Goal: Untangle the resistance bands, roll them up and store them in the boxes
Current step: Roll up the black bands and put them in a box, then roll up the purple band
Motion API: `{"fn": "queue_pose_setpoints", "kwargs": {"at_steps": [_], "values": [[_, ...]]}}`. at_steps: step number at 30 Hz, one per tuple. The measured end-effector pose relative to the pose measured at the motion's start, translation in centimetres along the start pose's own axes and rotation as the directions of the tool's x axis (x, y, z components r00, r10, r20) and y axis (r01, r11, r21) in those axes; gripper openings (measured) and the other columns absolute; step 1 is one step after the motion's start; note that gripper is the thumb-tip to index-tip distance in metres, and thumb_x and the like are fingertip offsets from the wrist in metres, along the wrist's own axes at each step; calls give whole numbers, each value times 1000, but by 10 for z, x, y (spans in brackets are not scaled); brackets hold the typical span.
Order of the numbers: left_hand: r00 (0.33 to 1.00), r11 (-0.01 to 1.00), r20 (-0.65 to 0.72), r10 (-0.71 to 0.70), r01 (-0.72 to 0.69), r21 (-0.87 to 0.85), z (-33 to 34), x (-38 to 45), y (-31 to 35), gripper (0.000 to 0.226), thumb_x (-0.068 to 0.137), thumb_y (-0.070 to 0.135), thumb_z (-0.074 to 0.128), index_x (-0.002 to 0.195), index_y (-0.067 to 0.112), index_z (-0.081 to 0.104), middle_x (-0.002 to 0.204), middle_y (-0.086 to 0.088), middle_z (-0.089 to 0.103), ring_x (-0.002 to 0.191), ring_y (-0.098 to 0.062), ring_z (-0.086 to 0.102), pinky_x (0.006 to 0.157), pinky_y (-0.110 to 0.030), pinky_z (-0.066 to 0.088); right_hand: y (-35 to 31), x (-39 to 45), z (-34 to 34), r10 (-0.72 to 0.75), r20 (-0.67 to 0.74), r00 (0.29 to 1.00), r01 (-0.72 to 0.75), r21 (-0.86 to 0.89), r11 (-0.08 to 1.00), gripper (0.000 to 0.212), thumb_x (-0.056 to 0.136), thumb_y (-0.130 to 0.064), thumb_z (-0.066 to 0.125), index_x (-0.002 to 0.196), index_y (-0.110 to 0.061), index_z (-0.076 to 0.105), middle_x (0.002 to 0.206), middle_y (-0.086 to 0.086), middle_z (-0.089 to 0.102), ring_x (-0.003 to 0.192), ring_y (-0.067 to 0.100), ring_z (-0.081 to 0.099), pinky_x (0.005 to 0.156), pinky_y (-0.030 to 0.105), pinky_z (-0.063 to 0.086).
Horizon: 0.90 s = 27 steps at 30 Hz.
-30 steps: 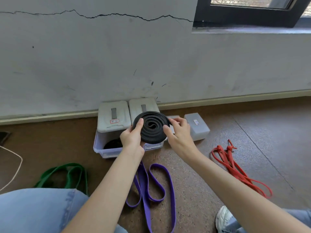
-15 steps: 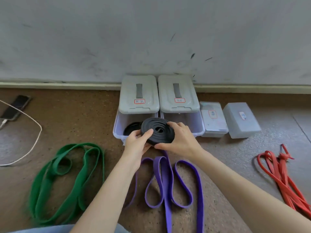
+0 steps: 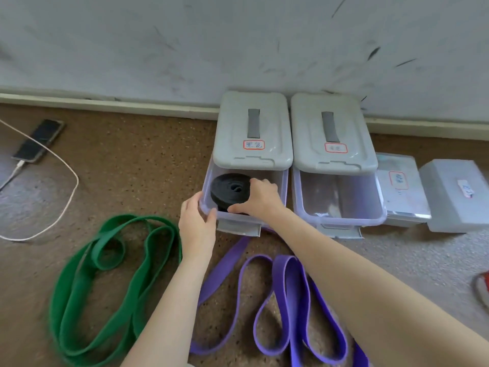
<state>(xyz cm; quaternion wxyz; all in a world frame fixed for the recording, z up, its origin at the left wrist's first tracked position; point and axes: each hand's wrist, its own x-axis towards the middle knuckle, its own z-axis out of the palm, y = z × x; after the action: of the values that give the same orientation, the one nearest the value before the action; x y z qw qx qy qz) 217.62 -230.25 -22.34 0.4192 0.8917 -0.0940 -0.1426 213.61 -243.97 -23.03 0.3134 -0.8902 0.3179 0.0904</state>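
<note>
Head view is showing a floor (image 3: 137, 165) beside a wall (image 3: 185, 43), with four boxes lined up along the baseboard. The right hand (image 3: 258, 198) is gripping the rolled black band (image 3: 229, 191), fingers and thumb curled around its right edge, and is holding it inside the open front of the left box (image 3: 280, 186). The roll is sitting tilted within the box opening, close to the left wall of the box; a second dark shape is lying beneath it, but it is too hidden to identify. The left hand (image 3: 197, 221) is holding the front left corner of the same box, thumb hooked over the rim and fingers wrapped around the outside.

A grey lid (image 3: 252, 131) with a labelled sticker is resting on the rear part of the left box. The second box (image 3: 341, 200), just to the right, is carrying an identical lid (image 3: 332, 133) and is standing open at the front. Two smaller closed boxes (image 3: 402, 192) (image 3: 455, 197) are standing further right.

A green band (image 3: 111, 274) is lying loose on the floor to the left of the left forearm. A purple band (image 3: 291, 300) is lying loose between and beneath both forearms. A phone (image 3: 38, 141) with a white cable (image 3: 66, 197) is lying at the far left.
</note>
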Motion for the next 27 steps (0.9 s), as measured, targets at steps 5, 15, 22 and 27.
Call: {"fn": "queue_pose_setpoints", "kwargs": {"at_steps": [5,15,22,27], "values": [[1000,984,3,-27,27,-175,4,4,-12,45,89,11,60,131,22,48,137,3,47,103,0,43,68,-6,34,0,16,16,108,-55,993,-116,-191,975,81,75,-36,75,133,-4,28,134,23,35,124,40,33,98,41,37],[998,975,-31,-60,52,-216,6,-7,-8,44,91,12,57,133,17,44,137,-3,43,101,-4,47,69,-11,41,-4,-1,-13,30,184,983,-3,-147,989,47,92,-21,53,133,-4,39,132,20,43,118,35,45,98,37,39],[993,993,-4,-115,115,-41,17,-65,-12,29,90,4,50,119,9,52,121,-7,53,88,-8,50,76,-21,35,36,-101,-41,25,-178,984,3,155,988,19,90,-9,49,102,-9,63,98,7,67,91,24,60,74,25,42],[952,989,303,-40,-4,145,31,-98,-19,29,88,4,52,116,11,54,120,-8,54,105,-21,56,88,-30,43,94,-158,-2,246,-41,968,-239,126,963,14,87,-14,55,93,-8,66,97,12,69,96,30,62,80,30,43]]}}
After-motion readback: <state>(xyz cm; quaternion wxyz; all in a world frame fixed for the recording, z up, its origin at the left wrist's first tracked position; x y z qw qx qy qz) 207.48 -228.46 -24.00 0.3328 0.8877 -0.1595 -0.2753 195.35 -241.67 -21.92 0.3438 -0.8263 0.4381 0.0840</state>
